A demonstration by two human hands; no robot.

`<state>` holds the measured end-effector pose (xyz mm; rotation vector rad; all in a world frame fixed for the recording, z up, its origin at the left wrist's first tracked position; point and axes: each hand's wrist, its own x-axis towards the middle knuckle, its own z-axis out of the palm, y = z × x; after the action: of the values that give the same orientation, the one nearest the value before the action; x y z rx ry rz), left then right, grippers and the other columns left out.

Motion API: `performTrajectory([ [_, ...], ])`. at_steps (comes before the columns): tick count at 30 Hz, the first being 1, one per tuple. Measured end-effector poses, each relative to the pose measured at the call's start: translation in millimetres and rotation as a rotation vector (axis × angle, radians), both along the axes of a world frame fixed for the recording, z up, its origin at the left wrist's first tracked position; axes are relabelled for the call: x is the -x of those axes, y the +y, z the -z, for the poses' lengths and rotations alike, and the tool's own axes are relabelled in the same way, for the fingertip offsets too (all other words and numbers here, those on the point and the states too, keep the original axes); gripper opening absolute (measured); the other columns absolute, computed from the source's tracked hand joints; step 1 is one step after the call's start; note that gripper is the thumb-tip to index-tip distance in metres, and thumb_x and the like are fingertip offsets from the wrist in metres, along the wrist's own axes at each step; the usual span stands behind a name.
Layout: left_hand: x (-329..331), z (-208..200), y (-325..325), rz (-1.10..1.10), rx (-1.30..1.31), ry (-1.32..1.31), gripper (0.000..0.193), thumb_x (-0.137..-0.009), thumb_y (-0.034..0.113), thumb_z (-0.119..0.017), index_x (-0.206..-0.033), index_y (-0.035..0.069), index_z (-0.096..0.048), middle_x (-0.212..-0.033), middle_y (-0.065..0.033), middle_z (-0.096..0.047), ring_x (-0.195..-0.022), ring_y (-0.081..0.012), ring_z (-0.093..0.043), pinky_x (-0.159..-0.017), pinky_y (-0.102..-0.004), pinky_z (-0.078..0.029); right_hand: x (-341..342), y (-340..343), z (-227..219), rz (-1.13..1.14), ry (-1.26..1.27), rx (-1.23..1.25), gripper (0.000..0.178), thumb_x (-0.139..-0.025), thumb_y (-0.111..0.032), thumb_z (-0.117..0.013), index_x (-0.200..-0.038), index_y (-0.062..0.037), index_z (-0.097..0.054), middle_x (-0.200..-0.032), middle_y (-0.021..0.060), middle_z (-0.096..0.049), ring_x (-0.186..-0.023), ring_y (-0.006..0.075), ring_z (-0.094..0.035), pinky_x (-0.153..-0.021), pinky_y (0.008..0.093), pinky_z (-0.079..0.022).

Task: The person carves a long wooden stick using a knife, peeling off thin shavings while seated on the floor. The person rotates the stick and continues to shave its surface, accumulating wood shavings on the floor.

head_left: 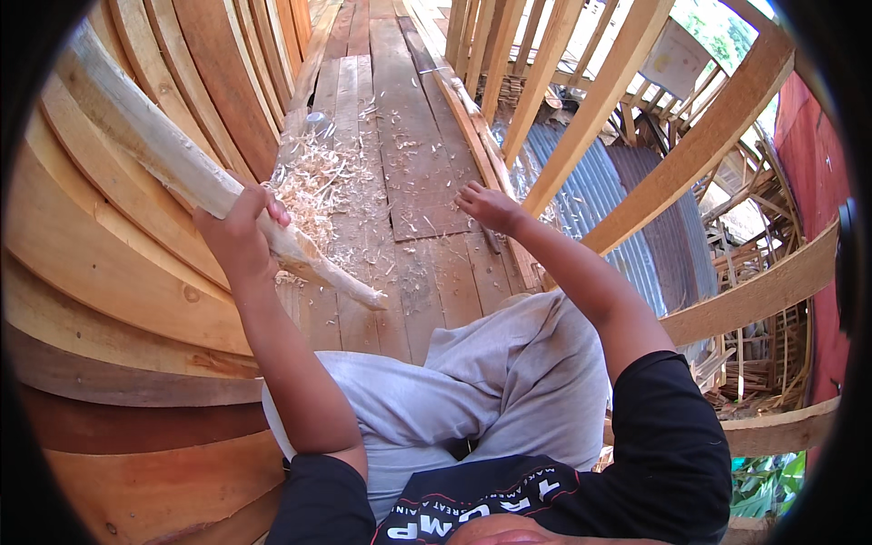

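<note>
My left hand (241,232) is closed round a pale, peeled wooden pole (182,163). The pole slants from the upper left down to a rough, narrower end (359,289) over the floorboards, in front of my bent legs. My right hand (490,207) is stretched forward above the boards by the right-hand rail, apart from the pole. Its fingers are curled together, and whatever they may hold is too small or hidden to make out. Curly wood shavings (313,186) lie heaped on the floor just beyond my left hand.
A plank wall (127,245) stands close on the left. Wooden railing slats (599,104) line the right side, with corrugated metal sheets (590,186) outside them. On the plank floor (418,118) beyond the shavings rests a small clear, round object (316,119).
</note>
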<state>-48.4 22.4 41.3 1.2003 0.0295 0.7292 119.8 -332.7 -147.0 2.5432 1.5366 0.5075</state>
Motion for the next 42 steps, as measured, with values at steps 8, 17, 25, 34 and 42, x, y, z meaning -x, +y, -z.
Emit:
performTrajectory([
  [8,-2.8,4.0,1.5,0.036,0.03,-0.016,0.006,-0.07,-0.001,-0.054,-0.07,-0.001,-0.049,-0.055,-0.0093,-0.047,-0.045,-0.0183,-0.048,-0.044,-0.0307,-0.043,2.7,-22.7,10.1,0.126,0.049,0.172,0.016,-0.074,-0.003,-0.061,-0.09,-0.0009,-0.061,-0.096,0.0126,-0.06,-0.102,0.0268,-0.058,-0.076,0.0363,-0.055],
  [17,1.3,0.6,8.3,0.0,-0.023,0.008,0.009,-0.073,0.002,-0.056,-0.068,0.001,-0.048,-0.056,-0.0075,-0.044,-0.047,-0.0173,-0.046,-0.047,-0.0311,-0.043,6.9,-107.8,-35.3,1.063,0.845,0.403,0.015,-0.071,-0.004,-0.06,-0.08,0.0035,-0.07,-0.087,0.0228,-0.068,-0.08,0.0359,-0.068,-0.068,0.0419,-0.055],
  [25,0.2,0.7,8.2,0.014,0.01,0.008,0.011,-0.073,0.003,-0.057,-0.068,0.002,-0.047,-0.056,-0.0064,-0.043,-0.049,-0.0166,-0.045,-0.049,-0.0313,-0.042,-2.2,-60.8,4.3,0.825,0.384,0.348,0.016,-0.073,-0.006,-0.061,-0.08,0.0035,-0.071,-0.087,0.0225,-0.068,-0.08,0.0359,-0.068,-0.071,0.0415,-0.055],
  [34,-1.4,1.8,9.4,0.01,0.051,0.001,0.009,-0.07,-0.002,-0.052,-0.064,-0.001,-0.046,-0.055,-0.009,-0.044,-0.045,-0.0172,-0.046,-0.045,-0.0308,-0.043,-8.2,65.0,67.6,0.629,0.68,-0.146,0.05,-0.082,-0.02,-0.064,-0.125,0.0032,-0.051,-0.121,0.0248,-0.056,-0.114,0.0382,-0.054,-0.099,0.042,-0.043],
  [42,-7.8,3.3,7.6,0.029,0.037,0.011,0.009,-0.071,-0.001,-0.053,-0.065,-0.001,-0.047,-0.055,-0.0086,-0.045,-0.045,-0.0171,-0.046,-0.045,-0.0304,-0.043,-26.8,97.5,120.7,0.426,0.54,-0.45,0.055,-0.079,-0.011,-0.06,-0.131,0.0017,-0.045,-0.136,0.0255,-0.044,-0.129,0.0394,-0.041,-0.11,0.0416,-0.033],
])
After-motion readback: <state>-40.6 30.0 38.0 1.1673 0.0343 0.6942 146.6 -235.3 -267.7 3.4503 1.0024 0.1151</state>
